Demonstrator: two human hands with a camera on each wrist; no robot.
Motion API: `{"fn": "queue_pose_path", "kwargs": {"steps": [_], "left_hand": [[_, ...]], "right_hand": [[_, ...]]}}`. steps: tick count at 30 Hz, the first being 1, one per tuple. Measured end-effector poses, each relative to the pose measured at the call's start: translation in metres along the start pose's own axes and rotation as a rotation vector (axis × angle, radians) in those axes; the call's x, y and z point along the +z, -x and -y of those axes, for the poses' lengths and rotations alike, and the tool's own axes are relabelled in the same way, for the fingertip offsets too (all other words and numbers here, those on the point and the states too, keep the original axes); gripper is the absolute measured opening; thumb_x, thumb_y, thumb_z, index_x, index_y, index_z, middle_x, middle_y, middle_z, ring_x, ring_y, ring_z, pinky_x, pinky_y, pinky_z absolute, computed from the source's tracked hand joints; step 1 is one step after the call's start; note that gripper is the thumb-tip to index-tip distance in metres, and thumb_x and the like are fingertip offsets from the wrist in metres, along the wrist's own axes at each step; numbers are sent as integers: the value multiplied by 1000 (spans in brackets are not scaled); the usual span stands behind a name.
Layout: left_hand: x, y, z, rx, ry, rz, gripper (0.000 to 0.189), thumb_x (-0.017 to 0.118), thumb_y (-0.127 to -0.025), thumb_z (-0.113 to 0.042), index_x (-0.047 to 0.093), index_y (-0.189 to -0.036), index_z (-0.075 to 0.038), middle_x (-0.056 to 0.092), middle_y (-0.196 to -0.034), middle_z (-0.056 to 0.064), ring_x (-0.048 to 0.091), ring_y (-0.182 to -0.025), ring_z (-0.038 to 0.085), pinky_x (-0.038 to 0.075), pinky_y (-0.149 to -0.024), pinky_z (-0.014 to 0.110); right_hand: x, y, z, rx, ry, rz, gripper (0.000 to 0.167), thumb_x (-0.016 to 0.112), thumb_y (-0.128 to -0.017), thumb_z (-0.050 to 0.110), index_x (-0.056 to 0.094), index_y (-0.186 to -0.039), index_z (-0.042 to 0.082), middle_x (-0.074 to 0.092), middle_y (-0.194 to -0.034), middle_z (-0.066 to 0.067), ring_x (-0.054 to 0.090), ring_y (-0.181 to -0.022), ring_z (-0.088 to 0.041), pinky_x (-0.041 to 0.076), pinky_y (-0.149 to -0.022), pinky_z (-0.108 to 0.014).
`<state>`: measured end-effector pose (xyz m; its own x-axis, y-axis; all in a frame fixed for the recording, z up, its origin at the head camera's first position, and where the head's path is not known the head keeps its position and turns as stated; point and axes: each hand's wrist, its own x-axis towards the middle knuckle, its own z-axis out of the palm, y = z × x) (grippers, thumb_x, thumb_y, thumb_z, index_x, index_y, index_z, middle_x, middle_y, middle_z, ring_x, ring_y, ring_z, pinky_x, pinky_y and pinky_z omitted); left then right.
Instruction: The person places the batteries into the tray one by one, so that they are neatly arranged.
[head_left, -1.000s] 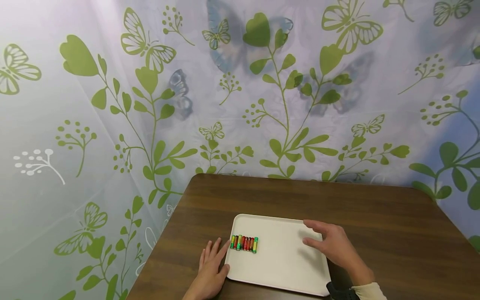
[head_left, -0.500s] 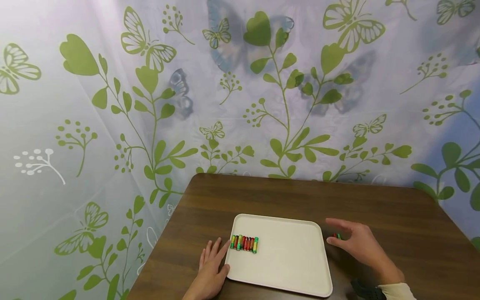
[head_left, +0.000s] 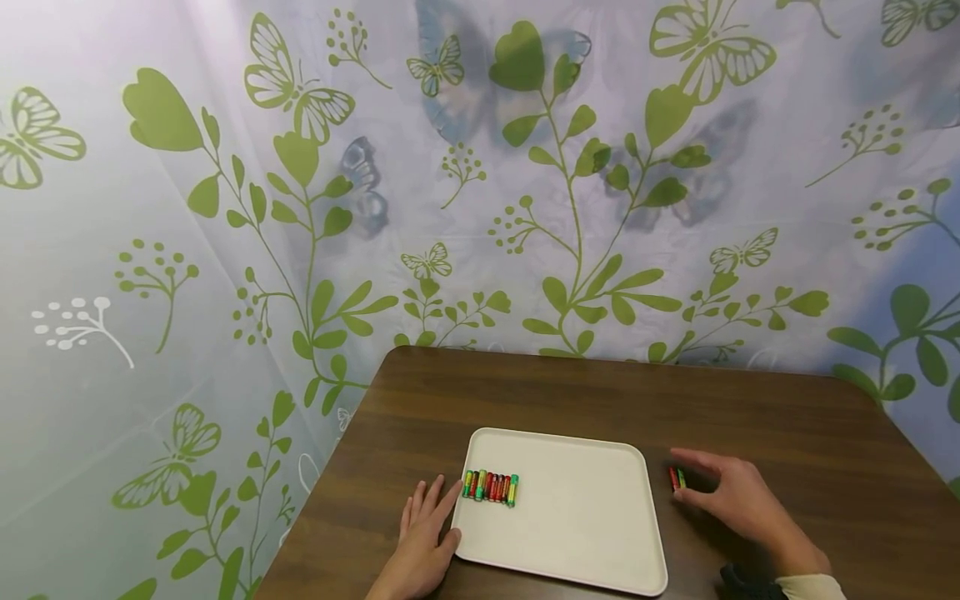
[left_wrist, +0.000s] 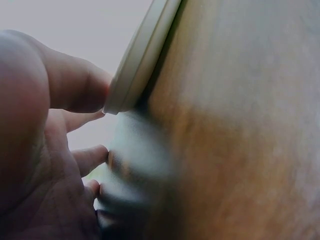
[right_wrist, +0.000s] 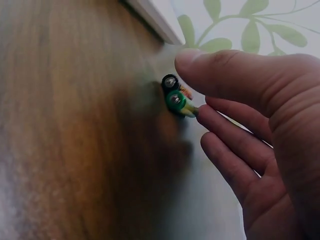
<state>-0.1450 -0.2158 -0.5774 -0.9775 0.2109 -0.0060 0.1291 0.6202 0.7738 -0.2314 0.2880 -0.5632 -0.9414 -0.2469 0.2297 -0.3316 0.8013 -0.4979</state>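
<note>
A pair of small batteries point(head_left: 677, 479), one red and one green, lies side by side on the table, right of the cream tray point(head_left: 577, 517). My right hand point(head_left: 746, 500) is beside them, thumb and fingers spread apart. The right wrist view shows the green battery point(right_wrist: 176, 100) and a black-ended battery point(right_wrist: 170, 81) between thumb and fingers, fingertips close by. On the tray, several red and green batteries point(head_left: 491, 487) form a row near the left rim. With fingers outstretched, my left hand point(head_left: 420, 542) rests at that rim; its thumb touches the tray edge point(left_wrist: 137, 65).
The brown wooden table point(head_left: 787, 433) extends behind and to the right of the tray. A curtain point(head_left: 480, 208) printed with leaves and butterflies hangs along the table's far edge and left side.
My right hand has moved right, from over the tray to the two batteries on the table, and has come down lower. My left hand and the row of batteries stay in place.
</note>
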Motion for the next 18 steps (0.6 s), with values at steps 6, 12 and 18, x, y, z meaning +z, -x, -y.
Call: {"fn": "queue_pose_path", "kwargs": {"steps": [6, 12, 18], "left_hand": [[-1, 0, -1, -7, 1, 4, 69, 64, -104, -13, 42, -170, -14, 19, -179, 30, -4, -165, 61, -8, -126, 79], [-1, 0, -2, -8, 2, 2, 69, 64, -104, -12, 43, -169, -13, 20, -179, 30, -3, -165, 61, -8, -126, 80], [-1, 0, -1, -2, -4, 0, 69, 64, -104, -12, 43, -169, -14, 21, -179, 30, -3, -165, 61, -8, -126, 80]], "right_hand": [[3, 4, -4, 12, -2, 13, 59, 97, -82, 37, 79, -135, 18, 81, -131, -8, 77, -114, -21, 62, -87, -33], [5, 6, -7, -1, 7, -9, 53, 96, -83, 27, 80, -132, 18, 81, -127, -7, 79, -108, -20, 63, -84, -31], [5, 8, -6, 4, 25, -20, 51, 96, -83, 26, 81, -131, 18, 82, -126, -6, 78, -107, -18, 64, -84, -32]]}}
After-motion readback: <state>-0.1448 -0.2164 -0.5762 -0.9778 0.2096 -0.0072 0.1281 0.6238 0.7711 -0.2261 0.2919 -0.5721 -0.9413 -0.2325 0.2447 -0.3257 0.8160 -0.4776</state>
